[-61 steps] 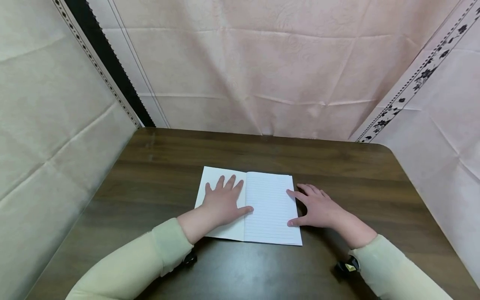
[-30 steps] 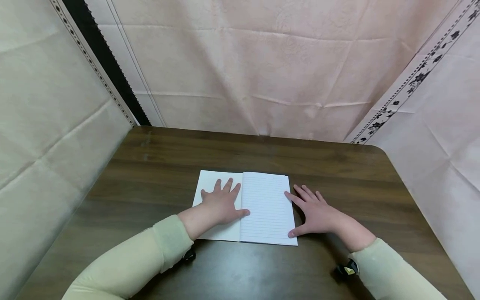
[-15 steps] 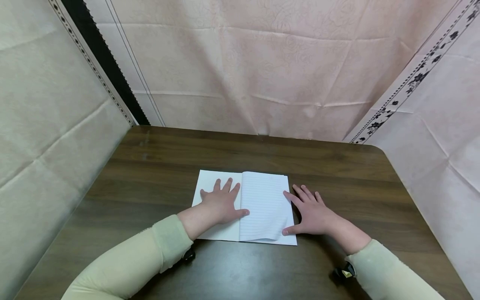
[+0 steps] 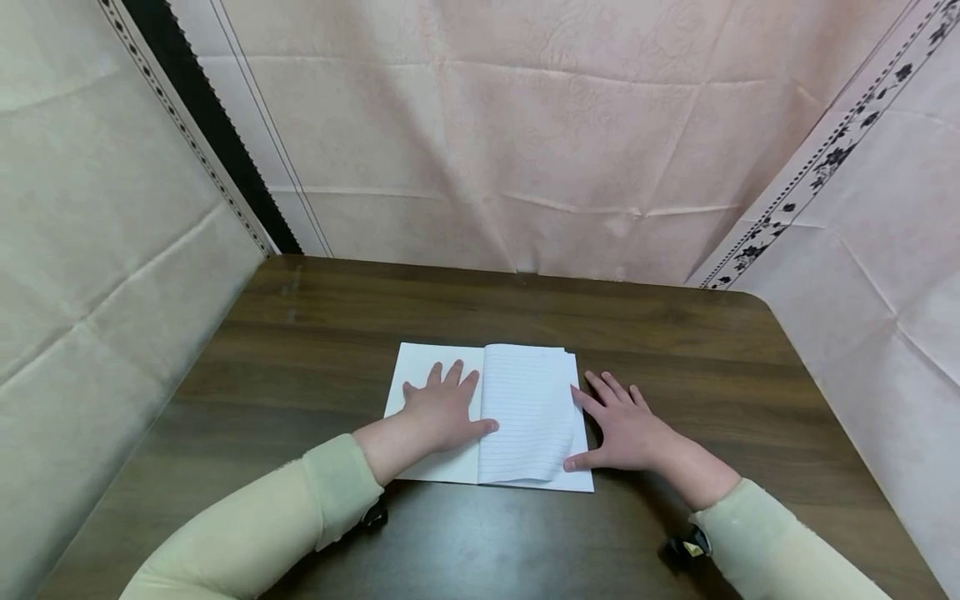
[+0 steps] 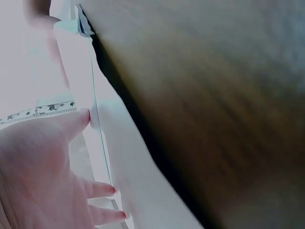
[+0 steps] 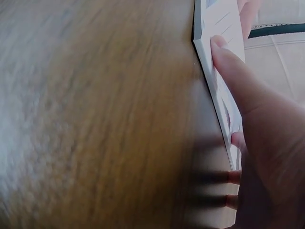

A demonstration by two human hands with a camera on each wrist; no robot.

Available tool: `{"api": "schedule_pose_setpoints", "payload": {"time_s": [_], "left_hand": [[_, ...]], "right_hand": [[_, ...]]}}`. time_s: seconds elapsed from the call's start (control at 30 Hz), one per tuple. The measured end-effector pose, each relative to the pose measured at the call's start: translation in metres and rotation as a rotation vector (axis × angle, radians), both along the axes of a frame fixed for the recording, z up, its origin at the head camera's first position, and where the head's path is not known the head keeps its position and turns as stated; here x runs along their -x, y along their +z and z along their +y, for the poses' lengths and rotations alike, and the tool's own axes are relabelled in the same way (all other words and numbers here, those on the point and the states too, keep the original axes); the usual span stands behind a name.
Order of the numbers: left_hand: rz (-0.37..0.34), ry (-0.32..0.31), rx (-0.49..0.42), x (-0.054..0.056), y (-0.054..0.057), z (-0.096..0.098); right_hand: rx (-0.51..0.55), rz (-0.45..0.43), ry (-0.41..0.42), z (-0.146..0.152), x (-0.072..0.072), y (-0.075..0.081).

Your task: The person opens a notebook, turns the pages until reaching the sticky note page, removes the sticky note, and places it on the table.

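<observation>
An open notebook point(image 4: 525, 408) with a plain left side and a lined right page lies on the table. My left hand point(image 4: 442, 412) rests with spread fingers on the left side, its thumb reaching past the fold onto the lined page. At the right edge is my right hand point(image 4: 626, 425); its thumb touches the lower right of the notebook and its index fingertip the upper right edge. The lined page's right edge is shifted inward and its lower corner lifts slightly, baring a strip of the page below. The right wrist view shows the right thumb point(image 6: 233, 67) on the paper.
The brown wooden table point(image 4: 337, 317) extends around the notebook. Pale cloth hangs point(image 4: 480, 150) stand behind and at both sides. Dark wrist devices sit under both sleeves, one at the right cuff point(image 4: 688, 546).
The right thumb has moved inward over the lower right of the page. The lined page's right edge has bent and shifted left. The left hand stays on the left side.
</observation>
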State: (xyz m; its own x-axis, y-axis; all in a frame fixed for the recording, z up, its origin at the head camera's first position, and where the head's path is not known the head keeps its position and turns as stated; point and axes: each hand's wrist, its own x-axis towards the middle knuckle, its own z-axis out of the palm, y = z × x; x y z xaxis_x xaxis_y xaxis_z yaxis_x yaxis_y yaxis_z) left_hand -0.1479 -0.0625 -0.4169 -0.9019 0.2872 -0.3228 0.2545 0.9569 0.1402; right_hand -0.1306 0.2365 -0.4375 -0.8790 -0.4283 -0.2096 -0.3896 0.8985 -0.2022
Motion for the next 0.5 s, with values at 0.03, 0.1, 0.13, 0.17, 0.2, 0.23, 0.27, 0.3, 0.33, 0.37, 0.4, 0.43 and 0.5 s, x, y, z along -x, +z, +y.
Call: {"api": "schedule_pose_setpoints", "payload": {"time_s": [0.03,0.1,0.13,0.17,0.2,0.23,0.27,0.3,0.33,0.37,0.4,0.43,0.5], "left_hand": [[0.006,0.000,-0.006,-0.001,0.000,0.000],[0.022,-0.003,-0.024,-0.004,0.001,0.000],[0.032,-0.005,-0.034,-0.006,0.001,0.000],[0.045,-0.010,-0.044,-0.008,0.002,0.001],[0.063,-0.018,-0.050,-0.010,0.002,0.001],[0.083,-0.031,-0.054,-0.011,0.002,0.001],[0.106,-0.045,-0.059,-0.013,0.002,0.001],[0.130,-0.060,-0.060,-0.015,0.002,0.002],[0.155,-0.077,-0.061,-0.017,0.002,0.002],[0.183,-0.097,-0.055,-0.019,0.002,0.002],[0.211,-0.118,-0.050,-0.021,0.002,0.003],[0.241,-0.140,-0.043,-0.023,0.003,0.003],[0.305,-0.189,-0.018,-0.027,0.004,0.003]], "right_hand": [[-0.002,0.002,0.000,0.000,0.000,0.000],[-0.007,0.007,0.002,0.000,-0.001,0.001],[-0.009,0.010,0.003,-0.001,-0.001,0.001],[-0.011,0.014,0.005,-0.001,0.000,0.001],[-0.013,0.018,0.005,-0.001,0.000,0.001],[-0.015,0.022,0.005,-0.001,0.000,0.001],[-0.016,0.026,0.006,-0.001,0.000,0.001],[-0.016,0.030,0.006,-0.002,0.000,0.001],[-0.015,0.032,0.004,-0.002,0.000,0.000],[-0.017,0.032,0.001,-0.002,0.000,0.000],[-0.016,0.034,-0.001,-0.003,-0.001,0.000],[-0.013,0.036,-0.003,-0.003,-0.001,-0.001],[-0.016,0.038,-0.008,-0.004,-0.002,-0.001]]}}
